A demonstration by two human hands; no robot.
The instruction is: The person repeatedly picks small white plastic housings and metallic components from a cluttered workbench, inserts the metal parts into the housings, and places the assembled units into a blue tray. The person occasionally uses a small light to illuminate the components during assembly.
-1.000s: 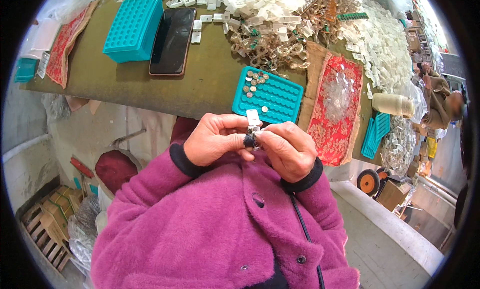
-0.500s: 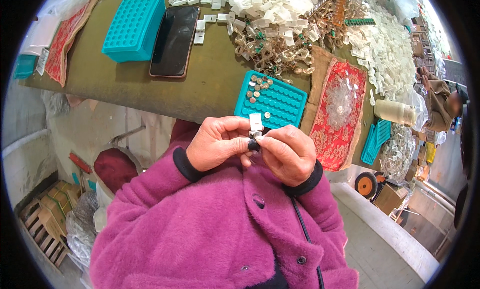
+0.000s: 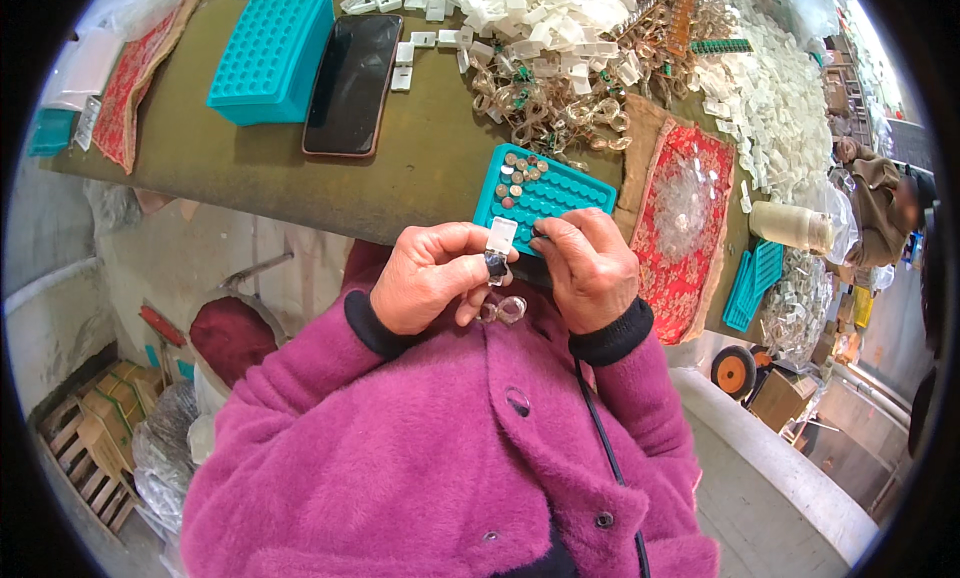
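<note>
My left hand [image 3: 425,278] pinches a small white rectangular plastic piece [image 3: 502,235] upright between thumb and fingers. A dark bit shows just below that piece, and a clear looped strip [image 3: 503,309] hangs under the fingers. To its right, my right hand [image 3: 588,268] has thumb and forefinger closed together over the near edge of a teal ridged tray [image 3: 570,196]. Something small and dark shows at those fingertips, too small to name. Several little round silvery discs [image 3: 515,176] lie at the tray's left end.
Beyond the tray are a tangle of clear looped strips [image 3: 560,113] and heaped white plastic pieces [image 3: 545,13]. A phone [image 3: 352,86] lies beside a teal block with holes [image 3: 270,58]. Right of the tray is a red patterned cloth [image 3: 680,278]; a person [image 3: 880,203] is at far right.
My right hand has left the white piece and moved up and right to the tray, covering where a lone disc lay. The left hand keeps its piece; the clear loop now shows below.
</note>
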